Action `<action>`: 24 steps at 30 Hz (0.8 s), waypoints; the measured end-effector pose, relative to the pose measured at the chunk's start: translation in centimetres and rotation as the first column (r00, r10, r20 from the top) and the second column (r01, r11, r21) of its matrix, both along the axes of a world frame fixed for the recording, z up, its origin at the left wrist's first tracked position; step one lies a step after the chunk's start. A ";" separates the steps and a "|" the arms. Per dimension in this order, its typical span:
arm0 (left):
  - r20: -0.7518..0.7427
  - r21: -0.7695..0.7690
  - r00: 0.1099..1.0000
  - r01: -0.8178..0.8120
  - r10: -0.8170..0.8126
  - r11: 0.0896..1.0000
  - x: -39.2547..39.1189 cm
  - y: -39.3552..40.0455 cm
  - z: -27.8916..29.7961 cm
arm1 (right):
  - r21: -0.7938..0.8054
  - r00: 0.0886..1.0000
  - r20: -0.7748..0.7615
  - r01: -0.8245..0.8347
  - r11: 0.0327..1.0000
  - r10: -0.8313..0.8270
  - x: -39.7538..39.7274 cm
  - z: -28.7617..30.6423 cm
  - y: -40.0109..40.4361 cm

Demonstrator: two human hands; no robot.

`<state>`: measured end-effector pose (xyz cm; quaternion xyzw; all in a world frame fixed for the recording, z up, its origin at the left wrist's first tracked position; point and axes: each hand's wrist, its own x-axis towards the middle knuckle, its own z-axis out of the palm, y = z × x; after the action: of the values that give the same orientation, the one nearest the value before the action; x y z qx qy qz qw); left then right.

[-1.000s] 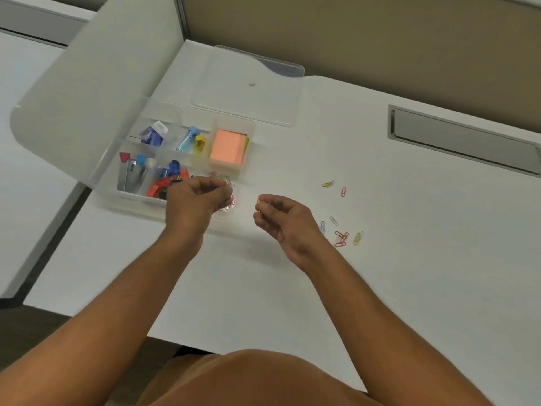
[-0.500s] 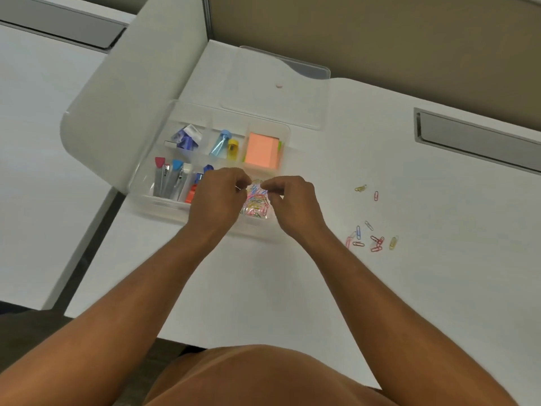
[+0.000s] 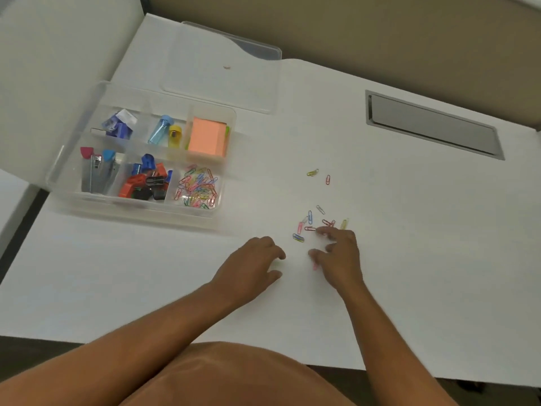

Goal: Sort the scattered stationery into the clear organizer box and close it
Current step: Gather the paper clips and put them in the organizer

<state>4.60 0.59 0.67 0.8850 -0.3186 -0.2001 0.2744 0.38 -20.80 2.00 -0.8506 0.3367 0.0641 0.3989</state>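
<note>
At far left we see the clear organizer box [image 3: 63,159] sitting open on the white desk [image 3: 409,259], its front edge near the desk's left corner. Back row, left to right: a small blue-and-white packet [image 3: 118,124], a blue tube [image 3: 159,129] next to a yellow sharpener [image 3: 174,136], then an orange sticky note pad [image 3: 207,141]. Front row: metal clips with pink and blue tabs [image 3: 98,171], a pile of orange, blue and black binder clips [image 3: 146,181], and the right front compartment full of coloured paper clips [image 3: 196,186]. The clear lid [image 3: 222,65] lies flat on the desk behind the box, apart from it.

Moving right, our left hand [image 3: 251,268] rests low over the desk, fingers loosely curled, thumb apart, nothing visibly held. Just beside it our right hand [image 3: 339,256] is over the near edge of the loose paper clips [image 3: 310,221]; index finger stretched onto the cluster, thumb and other fingers spread. A pink bit [image 3: 315,265] shows under the thumb; we cannot tell if it is pinched. Loose clips are scattered just beyond the fingertips, well apart from the box. Two more clips, yellow [image 3: 312,172] and red [image 3: 328,179], lie farther back.

At far right a grey recessed cable tray [image 3: 433,127] sits in the desk.
</note>
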 end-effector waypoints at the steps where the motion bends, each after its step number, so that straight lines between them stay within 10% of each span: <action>1: 0.045 0.043 0.999 0.007 -0.009 0.999 -0.4 -1.0 -0.5 | -0.010 0.999 0.050 -0.014 1.000 0.014 0.2 -0.3 0.4; 11: 0.354 0.085 0.917 -0.228 0.184 0.970 0.7 -7.6 -1.4 | -0.210 0.924 0.261 -0.227 0.951 0.278 8.4 -0.4 -4.5; 17: 0.291 0.285 0.956 -0.050 -0.037 0.957 -2.3 -9.6 -2.6 | -0.405 0.711 -0.120 -0.672 0.620 0.693 14.5 -3.8 -8.8; 24: 0.390 0.031 0.914 -0.131 0.108 0.991 -3.3 -8.4 -3.7 | -0.423 0.424 -0.006 -0.822 0.382 0.906 6.5 -4.8 -8.1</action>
<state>1.33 -7.83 -3.04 0.9322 -0.3061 -0.0130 0.1925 6.88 -28.90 -2.75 -0.9577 -0.2025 0.1030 0.1765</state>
